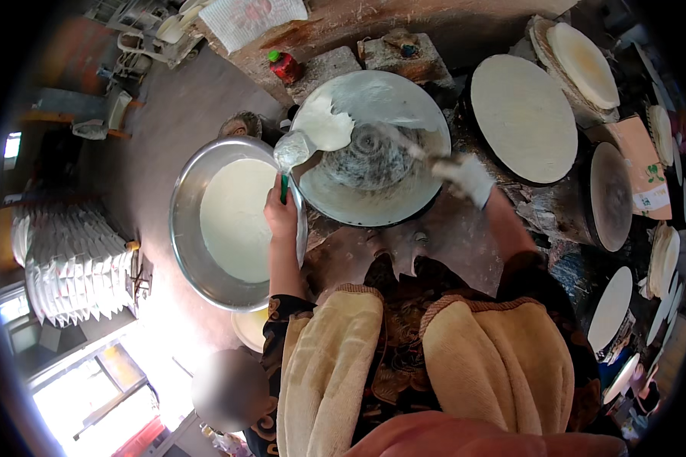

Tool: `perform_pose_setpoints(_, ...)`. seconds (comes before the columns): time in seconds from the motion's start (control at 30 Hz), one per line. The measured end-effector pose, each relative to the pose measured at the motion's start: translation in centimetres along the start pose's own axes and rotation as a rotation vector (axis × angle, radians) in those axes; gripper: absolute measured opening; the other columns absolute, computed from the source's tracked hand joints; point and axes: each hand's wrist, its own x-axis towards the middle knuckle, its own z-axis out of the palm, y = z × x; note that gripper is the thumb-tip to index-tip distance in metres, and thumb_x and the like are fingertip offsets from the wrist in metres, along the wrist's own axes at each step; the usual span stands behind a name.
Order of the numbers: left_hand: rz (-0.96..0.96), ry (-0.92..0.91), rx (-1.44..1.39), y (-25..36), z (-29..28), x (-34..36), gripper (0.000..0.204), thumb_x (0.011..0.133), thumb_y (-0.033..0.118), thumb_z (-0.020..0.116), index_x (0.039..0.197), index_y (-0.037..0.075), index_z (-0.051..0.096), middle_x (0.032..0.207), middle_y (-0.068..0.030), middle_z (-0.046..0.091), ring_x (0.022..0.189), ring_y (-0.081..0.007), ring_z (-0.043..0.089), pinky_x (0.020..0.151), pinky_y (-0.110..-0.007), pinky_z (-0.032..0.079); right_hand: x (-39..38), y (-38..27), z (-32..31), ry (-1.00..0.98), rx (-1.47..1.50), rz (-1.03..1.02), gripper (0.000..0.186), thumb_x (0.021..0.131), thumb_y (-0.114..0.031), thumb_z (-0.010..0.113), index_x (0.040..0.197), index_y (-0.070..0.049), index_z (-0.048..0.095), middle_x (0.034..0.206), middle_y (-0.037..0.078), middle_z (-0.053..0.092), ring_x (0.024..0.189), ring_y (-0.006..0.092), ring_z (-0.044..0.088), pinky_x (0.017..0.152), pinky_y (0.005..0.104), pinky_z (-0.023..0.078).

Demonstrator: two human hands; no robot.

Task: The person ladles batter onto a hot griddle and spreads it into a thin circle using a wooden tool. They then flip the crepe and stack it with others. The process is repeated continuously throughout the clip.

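Note:
My bare left hand point(282, 218) is closed round the green handle of a metal ladle point(292, 151), whose bowl is at the left rim of a large round griddle point(381, 207). Off the ladle, a pool of pale batter point(326, 123) lies on the griddle's far left part. Across the griddle, at its right rim, my right hand point(469, 179) wears a white glove and is closed on a slim stick-like tool point(409, 145), blurred by motion. Grey streaks and circles of thin batter mark the griddle's middle. Beside my left forearm stands a big metal basin point(187, 228) of white batter point(236, 217).
Round griddles or boards with pale flat rounds point(524, 118) stand close on the right, with a cardboard box point(646, 167) behind. A red bottle with a green cap point(285, 67) and brick blocks point(408, 59) line the far side. Another person point(232, 388) is at lower left.

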Motion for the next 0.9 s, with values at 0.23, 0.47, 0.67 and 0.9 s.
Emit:
perform_pose_setpoints(0.23, -0.072, 0.1, 0.026, 1.9, 1.6, -4.1, 0.045, 0.08, 0.005, 0.062, 0.125, 0.008, 0.056, 0.098, -0.0182, 0.064, 0.087, -0.0341, 0.064, 0.074, -0.039, 0.05, 2.4, -1.5, 3.8, -0.259, -0.215, 0.08, 0.04, 0.079, -0.04, 0.069, 0.081, -0.001, 0.066, 0.058, 0.004, 0.057, 0.042, 0.0107, 0.048, 0.038, 0.0265, 0.035)
perform_pose_setpoints(0.47, -0.146, 0.19, 0.013, 2.9, 0.7, -10.6, 0.045, 0.081, 0.005, 0.06, 0.125, 0.004, 0.054, 0.092, -0.0197, 0.063, 0.08, -0.0366, 0.061, 0.07, -0.041, 0.049, 9.1, -5.3, -4.7, -0.224, -0.233, -0.036, 0.035, 0.08, -0.031, 0.068, 0.102, -0.004, 0.067, 0.057, 0.0, 0.052, 0.04, 0.0067, 0.042, 0.035, 0.0242, 0.029)
perform_pose_setpoints(0.67, -0.209, 0.217, 0.03, 4.3, 2.7, -14.4, 0.045, 0.08, 0.003, 0.061, 0.124, 0.0, 0.054, 0.116, -0.0207, 0.06, 0.1, -0.0346, 0.062, 0.085, -0.036, 0.05, 9.2, -6.2, -1.3, -0.558, -0.447, 0.118, 0.035, 0.081, -0.032, 0.069, 0.097, -0.001, 0.065, 0.058, 0.004, 0.056, 0.038, 0.0083, 0.044, 0.034, 0.0254, 0.03)
perform_pose_setpoints(0.9, -0.189, 0.248, 0.007, 6.8, 2.0, -17.6, 0.05, 0.078, -0.002, 0.063, 0.126, 0.006, 0.054, 0.092, -0.0168, 0.063, 0.078, -0.0315, 0.061, 0.071, -0.037, 0.049, 15.5, -9.1, -3.3, -0.486, -0.518, -0.06, 0.034, 0.08, -0.033, 0.069, 0.101, -0.007, 0.068, 0.061, 0.0, 0.058, 0.043, 0.0056, 0.046, 0.037, 0.0227, 0.032)
